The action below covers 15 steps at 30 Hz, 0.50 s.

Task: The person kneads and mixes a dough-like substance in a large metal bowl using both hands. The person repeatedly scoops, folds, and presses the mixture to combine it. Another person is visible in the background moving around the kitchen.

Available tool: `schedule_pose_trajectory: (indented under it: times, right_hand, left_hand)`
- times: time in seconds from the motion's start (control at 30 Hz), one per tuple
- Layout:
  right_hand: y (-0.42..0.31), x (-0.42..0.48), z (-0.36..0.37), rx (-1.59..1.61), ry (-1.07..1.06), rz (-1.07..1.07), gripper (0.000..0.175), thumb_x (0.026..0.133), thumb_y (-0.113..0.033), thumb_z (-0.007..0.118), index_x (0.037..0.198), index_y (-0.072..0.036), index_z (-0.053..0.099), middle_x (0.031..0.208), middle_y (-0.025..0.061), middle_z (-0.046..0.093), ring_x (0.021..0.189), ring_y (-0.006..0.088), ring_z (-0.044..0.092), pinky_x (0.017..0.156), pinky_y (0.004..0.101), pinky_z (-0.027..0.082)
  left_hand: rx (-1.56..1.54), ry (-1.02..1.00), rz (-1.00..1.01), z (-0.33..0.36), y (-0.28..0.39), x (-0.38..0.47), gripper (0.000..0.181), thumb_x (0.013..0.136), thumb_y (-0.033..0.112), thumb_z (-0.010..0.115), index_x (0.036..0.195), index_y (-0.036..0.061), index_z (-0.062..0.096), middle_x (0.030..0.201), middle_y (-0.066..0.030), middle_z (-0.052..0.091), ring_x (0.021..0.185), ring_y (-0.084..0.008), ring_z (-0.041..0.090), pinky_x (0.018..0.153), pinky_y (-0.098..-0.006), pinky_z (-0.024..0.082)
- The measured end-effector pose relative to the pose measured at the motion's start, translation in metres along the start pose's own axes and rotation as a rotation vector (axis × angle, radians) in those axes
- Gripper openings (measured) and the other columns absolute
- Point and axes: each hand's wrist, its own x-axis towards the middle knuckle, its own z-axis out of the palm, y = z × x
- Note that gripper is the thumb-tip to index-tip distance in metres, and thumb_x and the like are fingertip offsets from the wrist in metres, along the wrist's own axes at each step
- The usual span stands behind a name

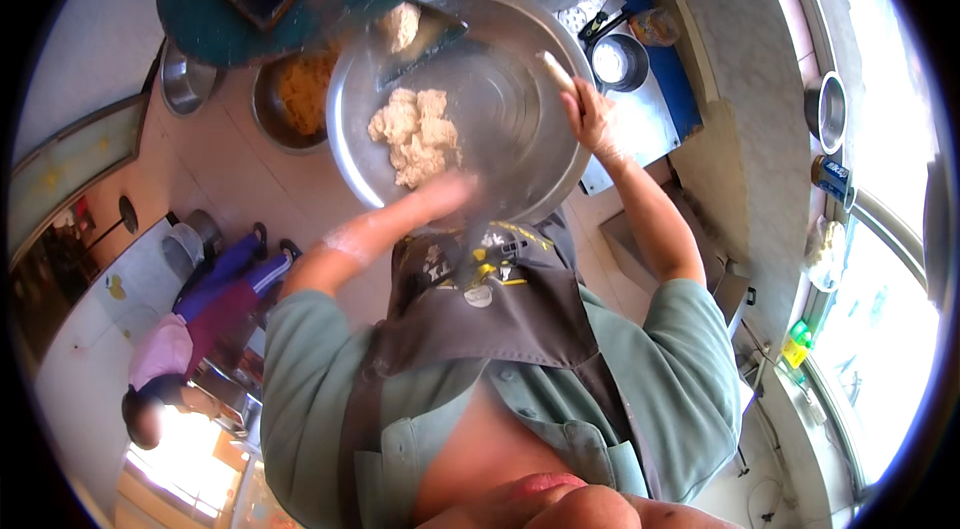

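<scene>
A wide steel basin [517, 109] is in front of my apron, with several rough lumps of pale dough [416, 131] on its left side. My left hand [450, 190] is inside the near part of the basin, just below the dough. It is motion-blurred, so its fingers and anything in them cannot be made out. At the right rim, my right hand [592, 120] grips a pale, rod-like handle [556, 71] that points into the basin. What the handle belongs to is not clear. Another dough lump [403, 26] shows by a dark, flat-edged piece [427, 53] at the far left.
A dark green tabletop [315, 11] overhangs the basin's far left. On the floor are a bowl of orange-yellow food [300, 98] and a steel bowl [184, 79]. To the right, a small pot [619, 62] stands on a low surface. Another person [169, 356] is at the left.
</scene>
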Motion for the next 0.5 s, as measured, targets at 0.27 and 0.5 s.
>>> schedule_pose_trajectory:
  times: [0.27,0.5]
  right_hand:
    - [0.005,0.002,0.005,0.077,0.066,0.064,0.025,0.092,-0.020,0.071,0.111,-0.006,0.063,0.080,0.0122,0.067,0.065,0.0328,0.067,0.059,0.0412,0.053]
    - [0.003,0.006,0.000,0.072,0.031,0.111,0.026,0.091,-0.022,0.071,0.110,-0.006,0.064,0.080,0.0129,0.067,0.066,0.0335,0.067,0.060,0.0408,0.053]
  left_hand:
    - [-0.806,0.599,-0.376,-0.106,-0.060,0.069,0.037,0.096,0.007,0.051,0.132,0.0056,0.060,0.140,-0.0164,0.056,0.117,-0.0381,0.058,0.099,-0.0449,0.052]
    - [0.310,0.350,-0.271,-0.065,-0.056,0.077,0.042,0.086,0.001,0.055,0.127,-0.0043,0.056,0.158,-0.0190,0.034,0.120,-0.0478,0.054,0.094,-0.0475,0.056]
